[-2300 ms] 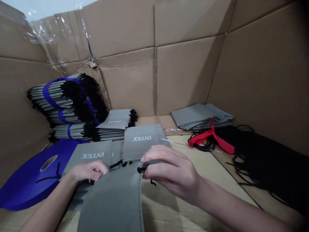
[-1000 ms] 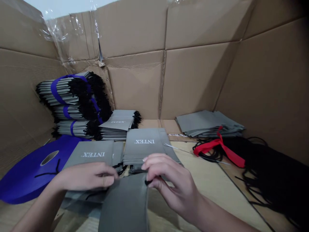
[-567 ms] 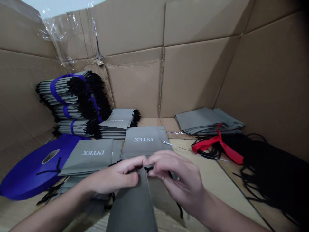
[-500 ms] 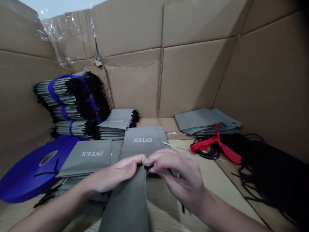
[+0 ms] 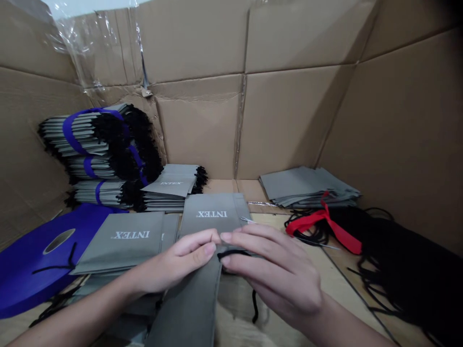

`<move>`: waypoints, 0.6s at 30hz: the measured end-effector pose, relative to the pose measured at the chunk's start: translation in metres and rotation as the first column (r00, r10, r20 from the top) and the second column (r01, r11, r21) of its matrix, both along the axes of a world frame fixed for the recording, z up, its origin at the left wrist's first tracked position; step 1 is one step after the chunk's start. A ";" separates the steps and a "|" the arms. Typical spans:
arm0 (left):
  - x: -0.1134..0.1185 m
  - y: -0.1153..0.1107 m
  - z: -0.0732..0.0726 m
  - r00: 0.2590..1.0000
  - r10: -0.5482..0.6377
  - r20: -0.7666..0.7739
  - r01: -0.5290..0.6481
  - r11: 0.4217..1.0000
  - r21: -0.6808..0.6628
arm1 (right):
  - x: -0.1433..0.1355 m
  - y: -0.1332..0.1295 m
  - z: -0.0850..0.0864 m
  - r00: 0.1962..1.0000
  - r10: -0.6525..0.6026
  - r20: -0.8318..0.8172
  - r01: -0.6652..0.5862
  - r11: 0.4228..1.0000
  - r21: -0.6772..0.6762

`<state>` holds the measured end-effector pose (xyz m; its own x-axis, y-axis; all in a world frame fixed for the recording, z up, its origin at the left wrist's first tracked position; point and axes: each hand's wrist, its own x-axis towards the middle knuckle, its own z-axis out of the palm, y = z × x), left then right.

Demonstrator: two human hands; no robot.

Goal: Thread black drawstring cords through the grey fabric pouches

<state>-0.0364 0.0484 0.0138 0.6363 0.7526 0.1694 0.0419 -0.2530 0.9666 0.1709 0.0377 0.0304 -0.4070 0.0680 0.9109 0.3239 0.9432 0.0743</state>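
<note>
A grey pouch (image 5: 188,308) hangs toward me from my left hand (image 5: 181,260), whose thumb and forefinger pinch its top corner. At that corner a black cord (image 5: 255,303) comes out, passes behind my right hand (image 5: 278,270) and dangles below it. The right fingers are stretched, with thumb and fingertips beside the cord at the pouch edge; whether they grip it is unclear. Beyond the hands lie grey pouches marked INTEX (image 5: 213,209), and more INTEX pouches (image 5: 119,241) lie at the left. A thin metal needle tool (image 5: 248,220) shows partly behind the right hand.
Bundled pouches with purple bands (image 5: 87,132) are stacked back left, beside a purple ribbon roll (image 5: 21,260). A smaller pouch stack (image 5: 170,185) stands near them. Grey sheets (image 5: 307,185), a red ribbon (image 5: 336,226) and black cords (image 5: 405,270) lie right. Cardboard walls (image 5: 195,130) surround everything.
My right hand's fingers have straightened from a curled grip at the corner. More black cord shows there, and its dangling end is more visible. The view has shifted slightly.
</note>
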 end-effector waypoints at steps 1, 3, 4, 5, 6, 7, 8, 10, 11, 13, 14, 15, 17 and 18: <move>0.001 -0.001 0.001 1.000 -0.006 -0.006 0.006 1.000 0.001 | -0.001 0.000 -0.001 1.000 -0.003 -0.002 0.003 1.000 -0.009; 0.004 -0.002 0.004 1.000 -0.016 -0.019 0.016 1.000 0.010 | -0.002 0.000 -0.001 1.000 -0.005 -0.007 0.005 1.000 -0.027; 0.005 -0.003 0.005 0.999 -0.017 -0.027 0.017 1.000 0.016 | -0.002 0.000 -0.002 1.000 -0.007 -0.007 0.007 0.999 -0.037; 0.007 -0.004 0.006 0.999 -0.012 -0.041 0.013 1.000 0.024 | -0.002 0.001 -0.002 1.000 -0.010 -0.003 0.010 0.999 -0.044; 0.008 -0.004 0.006 0.998 0.001 -0.057 0.001 1.000 0.031 | -0.003 0.001 -0.002 1.000 -0.013 0.003 0.013 0.999 -0.050; 0.008 -0.005 0.007 0.997 0.020 -0.075 -0.017 0.999 0.040 | -0.003 0.001 -0.002 1.000 -0.021 0.010 0.021 0.998 -0.055; 0.009 -0.005 0.007 0.995 0.044 -0.091 -0.039 0.998 0.049 | -0.003 0.001 -0.001 0.999 -0.030 0.021 0.031 0.998 -0.059; 0.011 -0.006 0.007 0.989 0.089 -0.114 -0.082 0.994 0.070 | -0.003 0.002 0.000 0.997 -0.059 0.042 0.062 0.995 -0.082; 0.012 -0.006 0.008 0.987 0.107 -0.117 -0.098 0.992 0.082 | -0.003 0.002 0.000 0.995 -0.080 0.056 0.086 0.991 -0.103; 0.014 -0.006 0.011 0.984 0.130 -0.123 -0.117 0.988 0.102 | -0.003 0.001 0.001 0.987 -0.124 0.104 0.139 0.978 -0.156; 0.015 -0.006 0.013 0.981 0.138 -0.138 -0.123 0.986 0.111 | -0.002 0.001 0.002 0.981 -0.140 0.136 0.165 0.968 -0.189; 0.014 -0.005 0.015 0.976 0.143 -0.162 -0.124 0.985 0.117 | -0.002 0.001 0.003 0.973 -0.150 0.173 0.188 0.956 -0.227; 0.011 -0.001 0.019 0.964 0.127 -0.234 -0.105 0.989 0.105 | 0.001 0.002 0.005 0.958 -0.131 0.257 0.213 0.923 -0.321; 0.008 0.001 0.021 0.956 0.098 -0.276 -0.079 0.994 0.078 | 0.002 0.004 0.006 0.950 -0.117 0.289 0.226 0.898 -0.378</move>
<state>-0.0287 0.0495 0.0344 0.5966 0.8013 0.0451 0.3325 -0.2979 0.8948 0.1731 0.0414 0.0361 -0.5677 0.4951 0.6577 0.5048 0.8405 -0.1970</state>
